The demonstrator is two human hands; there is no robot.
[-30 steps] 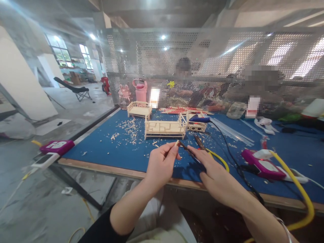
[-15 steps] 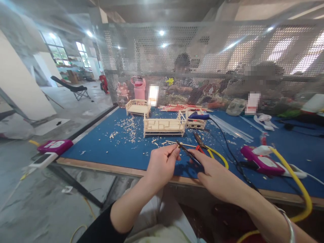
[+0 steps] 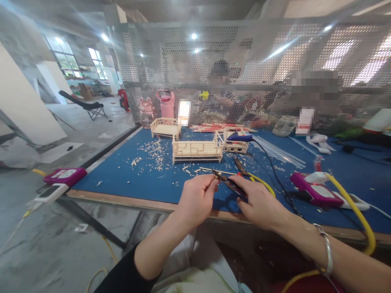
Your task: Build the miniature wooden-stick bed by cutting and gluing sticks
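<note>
My left hand is closed in a pinch at the table's front edge, gripping a small pale wooden stick mostly hidden by the fingers. From the right, my right hand wraps round a pair of dark scissors. Their tips meet the stick just beyond my left fingertips. Straight ahead stands a miniature wooden bench with a latticed back. Behind it are a second small wooden bench and a small wooden frame. Pliers with yellow handles lie just past my right hand.
A blue glue gun rests on the small frame, its cord running right. Wood scraps litter the blue table. Clear glue sticks, red-tipped sticks and a purple power strip lie around. People sit behind the mesh screen.
My right hand has turned slightly and the scissors have shifted at the stick. My left hand stays nearly in place. The whole view has tilted a little.
</note>
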